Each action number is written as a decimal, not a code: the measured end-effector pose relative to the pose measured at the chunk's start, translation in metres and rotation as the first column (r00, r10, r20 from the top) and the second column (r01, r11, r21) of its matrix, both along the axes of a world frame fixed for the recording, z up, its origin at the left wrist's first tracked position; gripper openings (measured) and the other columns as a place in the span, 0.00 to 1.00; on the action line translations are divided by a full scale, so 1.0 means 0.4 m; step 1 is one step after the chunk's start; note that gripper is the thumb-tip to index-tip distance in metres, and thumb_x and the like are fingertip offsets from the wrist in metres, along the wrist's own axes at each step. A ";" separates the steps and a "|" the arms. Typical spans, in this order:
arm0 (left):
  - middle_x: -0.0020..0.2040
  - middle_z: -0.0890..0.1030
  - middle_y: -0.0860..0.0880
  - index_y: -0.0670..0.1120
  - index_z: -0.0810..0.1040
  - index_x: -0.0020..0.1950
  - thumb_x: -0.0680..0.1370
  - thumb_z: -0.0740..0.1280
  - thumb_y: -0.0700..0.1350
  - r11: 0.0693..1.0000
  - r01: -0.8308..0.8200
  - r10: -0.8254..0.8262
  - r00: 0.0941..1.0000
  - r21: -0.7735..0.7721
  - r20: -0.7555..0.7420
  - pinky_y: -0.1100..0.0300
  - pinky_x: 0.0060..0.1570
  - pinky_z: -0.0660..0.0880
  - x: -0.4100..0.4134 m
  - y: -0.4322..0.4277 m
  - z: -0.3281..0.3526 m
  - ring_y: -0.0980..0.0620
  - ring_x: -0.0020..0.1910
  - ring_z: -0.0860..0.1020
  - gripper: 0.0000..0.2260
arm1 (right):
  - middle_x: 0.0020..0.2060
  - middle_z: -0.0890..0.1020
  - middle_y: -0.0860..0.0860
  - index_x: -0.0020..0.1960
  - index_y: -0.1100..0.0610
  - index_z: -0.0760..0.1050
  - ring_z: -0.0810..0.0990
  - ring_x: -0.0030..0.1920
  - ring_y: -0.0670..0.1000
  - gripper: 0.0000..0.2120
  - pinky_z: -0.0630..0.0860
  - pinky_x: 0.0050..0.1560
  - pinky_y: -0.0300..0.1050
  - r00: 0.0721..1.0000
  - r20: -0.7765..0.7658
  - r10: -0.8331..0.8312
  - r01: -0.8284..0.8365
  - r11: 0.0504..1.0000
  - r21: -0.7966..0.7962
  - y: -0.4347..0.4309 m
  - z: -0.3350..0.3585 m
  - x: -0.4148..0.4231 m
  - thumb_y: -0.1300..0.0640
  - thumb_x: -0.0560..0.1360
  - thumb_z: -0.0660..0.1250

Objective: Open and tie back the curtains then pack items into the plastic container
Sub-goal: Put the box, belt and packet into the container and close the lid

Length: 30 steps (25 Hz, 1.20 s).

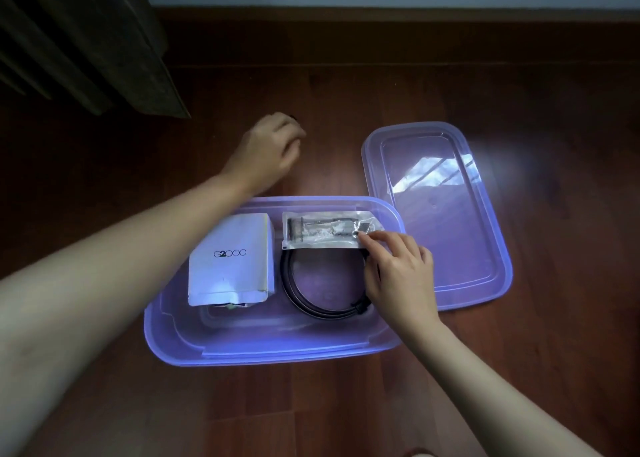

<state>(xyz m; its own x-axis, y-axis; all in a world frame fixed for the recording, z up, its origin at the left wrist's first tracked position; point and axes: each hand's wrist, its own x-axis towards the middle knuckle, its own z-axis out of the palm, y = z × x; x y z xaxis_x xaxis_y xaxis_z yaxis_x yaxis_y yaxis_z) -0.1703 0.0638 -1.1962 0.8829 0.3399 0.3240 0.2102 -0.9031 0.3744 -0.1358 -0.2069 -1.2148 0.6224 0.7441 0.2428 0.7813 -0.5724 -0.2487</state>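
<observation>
Head view: one frame, looking down at a floor.

Item 1. Translucent purple rectangular plastic container (277, 356), open, standing on the dark reddish wooden floor (519, 75). Its long axis runs left to right across the frame.

Item 2. Matching translucent purple rectangular lid (485, 283), lying flat on the floor just right of the container. Its long axis runs near to far, tilted slightly, and its near left corner sits against the container's right end.

Item 3. White paper pouch printed "G2000" (232, 259), lying in the left half of the container. Its long axis runs near to far and the folded end is towards the viewer.

Item 4. Black coiled strap or cable (304, 304), which of the two is unclear, lying flat as a ring on the container floor to the right of the pouch.

Item 5. Clear plastic packet with dark contents (322, 234), lying along the far wall of the container. Its long axis runs left to right and it overlaps the far edge of the coil.

Item 6. Right hand (398, 276), over the container's right end, thumb and forefinger pinching the right end of the packet.

Item 7. Left hand (270, 148), reaching past the container's far left corner above the floor. The fingers are curled away from the camera; whether they hold anything cannot be told.

Item 8. Dark pleated curtain (86, 40), hanging to the floor at upper left.
</observation>
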 end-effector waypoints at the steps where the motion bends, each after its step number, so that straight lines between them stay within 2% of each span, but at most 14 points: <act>1: 0.59 0.77 0.35 0.37 0.79 0.58 0.76 0.64 0.39 0.997 -0.067 0.063 0.990 -0.028 -0.122 0.52 0.59 0.68 0.016 0.038 -0.020 0.35 0.57 0.76 0.13 | 0.50 0.82 0.48 0.57 0.52 0.79 0.71 0.52 0.49 0.21 0.69 0.46 0.48 1.000 -0.009 0.001 -0.001 1.000 0.002 0.001 0.001 0.000 0.63 0.65 0.65; 3: 0.72 0.67 0.37 0.43 0.71 0.69 0.78 0.65 0.42 0.985 -0.157 0.120 0.915 -0.067 -0.385 0.51 0.68 0.63 0.031 0.082 -0.064 0.35 0.67 0.67 0.19 | 0.50 0.82 0.48 0.57 0.52 0.79 0.70 0.52 0.49 0.21 0.70 0.45 0.48 1.000 -0.021 0.007 -0.007 1.000 -0.002 0.003 0.001 0.000 0.62 0.65 0.65; 5: 0.73 0.64 0.36 0.46 0.68 0.72 0.78 0.65 0.43 0.979 -0.189 0.131 0.874 -0.078 -0.469 0.52 0.69 0.61 0.037 0.095 -0.088 0.36 0.69 0.65 0.21 | 0.51 0.82 0.48 0.57 0.52 0.79 0.70 0.52 0.49 0.21 0.70 0.45 0.48 1.000 -0.025 0.013 -0.013 1.000 -0.003 0.001 -0.001 0.001 0.62 0.65 0.65; 9: 0.63 0.75 0.36 0.47 0.74 0.68 0.77 0.65 0.40 0.967 -0.249 0.202 0.884 -0.061 -0.422 0.52 0.58 0.69 0.047 0.093 -0.085 0.36 0.61 0.73 0.18 | 0.51 0.81 0.48 0.58 0.52 0.79 0.71 0.53 0.49 0.21 0.70 0.45 0.47 1.000 -0.027 0.014 -0.014 1.000 -0.006 0.001 -0.004 0.001 0.62 0.65 0.64; 11: 0.61 0.78 0.39 0.47 0.76 0.65 0.76 0.67 0.41 0.921 -0.346 0.278 0.906 -0.179 -0.320 0.55 0.58 0.70 0.046 0.077 -0.050 0.40 0.59 0.76 0.17 | 0.51 0.81 0.48 0.59 0.53 0.78 0.74 0.52 0.51 0.22 0.70 0.45 0.47 0.999 -0.032 0.015 -0.015 1.000 0.011 0.001 -0.002 0.003 0.63 0.66 0.64; 13: 0.53 0.83 0.44 0.47 0.80 0.60 0.74 0.68 0.43 0.866 -0.367 0.343 0.930 -0.341 -0.130 0.64 0.53 0.71 0.030 0.032 0.003 0.51 0.51 0.79 0.15 | 0.51 0.81 0.49 0.62 0.55 0.75 0.73 0.51 0.51 0.22 0.70 0.47 0.46 0.987 -0.157 0.020 0.000 0.992 0.124 0.001 0.006 0.002 0.65 0.69 0.62; 15: 0.42 0.81 0.51 0.48 0.81 0.55 0.72 0.68 0.45 0.839 -0.199 0.267 0.962 -0.506 0.064 0.71 0.43 0.71 -0.008 -0.045 0.060 0.64 0.38 0.76 0.12 | 0.49 0.80 0.44 0.63 0.56 0.74 0.73 0.50 0.48 0.18 0.69 0.51 0.39 0.928 -0.372 0.024 0.097 0.948 0.304 -0.006 0.023 0.004 0.65 0.74 0.60; 16: 0.40 0.79 0.52 0.48 0.81 0.54 0.71 0.68 0.46 0.832 -0.084 0.182 0.975 -0.549 0.126 0.72 0.41 0.71 -0.037 -0.090 0.082 0.64 0.36 0.75 0.12 | 0.48 0.79 0.41 0.62 0.54 0.73 0.74 0.50 0.47 0.17 0.68 0.52 0.35 0.894 -0.447 0.019 0.163 0.917 0.365 -0.010 0.030 0.004 0.63 0.76 0.58; 19: 0.42 0.76 0.49 0.44 0.79 0.53 0.70 0.67 0.46 0.876 0.202 -0.138 0.975 -0.437 0.175 0.73 0.40 0.71 -0.138 -0.228 0.099 0.60 0.37 0.72 0.13 | 0.47 0.79 0.39 0.58 0.46 0.71 0.78 0.50 0.48 0.13 0.69 0.53 0.33 0.817 -0.577 -0.003 0.318 0.836 0.446 -0.016 0.050 -0.002 0.60 0.77 0.57; 21: 0.42 0.75 0.48 0.45 0.77 0.53 0.70 0.67 0.45 0.886 0.337 -0.314 0.942 -0.318 0.122 0.73 0.40 0.69 -0.187 -0.279 0.074 0.58 0.36 0.70 0.13 | 0.47 0.79 0.42 0.55 0.44 0.70 0.77 0.50 0.42 0.13 0.70 0.53 0.33 0.748 -0.663 -0.035 0.468 0.736 0.489 -0.017 0.055 -0.003 0.61 0.77 0.57; 24: 0.42 0.74 0.45 0.46 0.76 0.53 0.72 0.63 0.48 0.882 0.429 -0.457 0.880 -0.195 -0.130 0.57 0.36 0.76 -0.222 -0.314 0.020 0.49 0.37 0.73 0.12 | 0.49 0.75 0.48 0.57 0.50 0.68 0.74 0.47 0.38 0.10 0.69 0.48 0.29 0.595 -0.768 -0.239 0.743 0.528 0.411 -0.028 0.038 0.014 0.61 0.79 0.58; 26: 0.46 0.74 0.43 0.45 0.75 0.56 0.75 0.57 0.50 0.885 0.442 -0.463 0.812 -0.143 -0.356 0.50 0.39 0.77 -0.223 -0.325 -0.014 0.44 0.43 0.75 0.15 | 0.51 0.71 0.52 0.60 0.56 0.67 0.74 0.51 0.48 0.11 0.70 0.54 0.37 0.444 -0.792 -0.419 0.876 0.391 0.283 -0.046 0.013 0.024 0.59 0.78 0.60; 28: 0.52 0.73 0.42 0.44 0.72 0.62 0.79 0.56 0.48 0.902 0.411 -0.410 0.714 -0.134 -0.568 0.46 0.47 0.76 -0.210 -0.331 -0.026 0.41 0.50 0.74 0.15 | 0.54 0.69 0.56 0.62 0.62 0.65 0.72 0.58 0.59 0.17 0.67 0.59 0.49 0.281 -0.770 -0.573 0.948 0.293 0.127 -0.074 -0.013 0.029 0.57 0.76 0.63; 30: 0.50 0.74 0.43 0.43 0.72 0.59 0.80 0.57 0.44 0.904 0.421 -0.381 0.706 -0.079 -0.597 0.47 0.44 0.76 -0.201 -0.339 -0.015 0.42 0.50 0.75 0.10 | 0.62 0.67 0.61 0.63 0.62 0.63 0.70 0.61 0.63 0.23 0.65 0.60 0.53 0.089 -0.752 -0.654 0.986 0.163 -0.025 -0.095 -0.026 0.030 0.55 0.74 0.67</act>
